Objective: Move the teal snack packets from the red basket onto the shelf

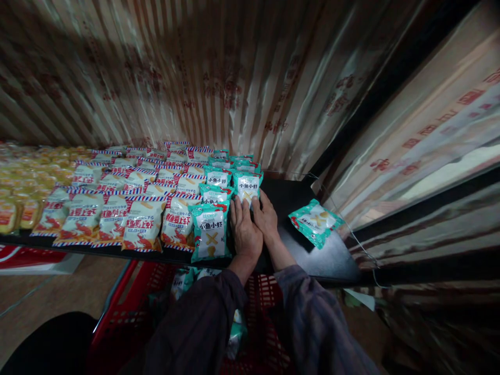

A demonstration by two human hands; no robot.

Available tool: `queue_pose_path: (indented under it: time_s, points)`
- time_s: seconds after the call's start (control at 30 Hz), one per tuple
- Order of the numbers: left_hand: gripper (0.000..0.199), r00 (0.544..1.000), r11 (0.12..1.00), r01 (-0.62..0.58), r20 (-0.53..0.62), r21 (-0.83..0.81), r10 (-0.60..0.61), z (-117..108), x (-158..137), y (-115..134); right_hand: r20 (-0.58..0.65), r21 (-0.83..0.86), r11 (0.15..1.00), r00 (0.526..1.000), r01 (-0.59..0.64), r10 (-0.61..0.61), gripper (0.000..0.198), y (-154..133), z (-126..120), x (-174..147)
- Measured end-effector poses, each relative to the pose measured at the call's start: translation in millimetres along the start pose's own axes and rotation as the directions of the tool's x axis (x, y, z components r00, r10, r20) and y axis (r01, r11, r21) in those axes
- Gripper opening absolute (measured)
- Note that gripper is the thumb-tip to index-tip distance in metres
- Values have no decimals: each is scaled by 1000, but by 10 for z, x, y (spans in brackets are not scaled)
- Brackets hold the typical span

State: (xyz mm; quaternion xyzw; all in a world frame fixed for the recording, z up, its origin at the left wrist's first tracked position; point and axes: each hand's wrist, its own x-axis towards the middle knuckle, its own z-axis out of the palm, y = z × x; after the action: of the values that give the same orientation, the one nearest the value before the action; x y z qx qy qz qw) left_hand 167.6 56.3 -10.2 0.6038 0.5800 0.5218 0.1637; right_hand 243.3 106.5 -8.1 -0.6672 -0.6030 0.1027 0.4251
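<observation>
My left hand [247, 229] and my right hand [266, 217] lie side by side over the black shelf [281, 195]. Their fingers stretch forward and touch the near end of a teal-and-white snack bag [248, 183], which leans upright in a row. To the left of my hands, another teal snack bag [211, 232] stands at the front of its own row, with more behind it. A single teal snack bag [316, 223] lies flat on the shelf to the right, apart from my hands. The undersides of my fingers are hidden.
Rows of white-and-red snack bags [144, 223] fill the shelf on the left, with yellow packs [29, 211] beyond. A red basket [269, 297] below holds more teal bags [236, 333]. Plastic-covered walls [219, 78] stand behind; a thin wire [353, 237] runs along the right edge.
</observation>
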Motion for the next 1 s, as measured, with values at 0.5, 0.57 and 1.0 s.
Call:
queue_pose_path:
  time_s: [0.5,0.57,1.0]
  points:
    - [52,996,995,67,63,-74,-62,-46,14,14,54,21,997,996,-74,72,58,-79,-38,-24]
    - [51,996,994,69,59,-83,-64,-49,18,21,54,29,997,996,-72,70,59,-87,-43,-29]
    - [55,988,986,132,92,-98,-124,-108,51,96,96,26,991,987,-132,129,82,-177,-82,-41]
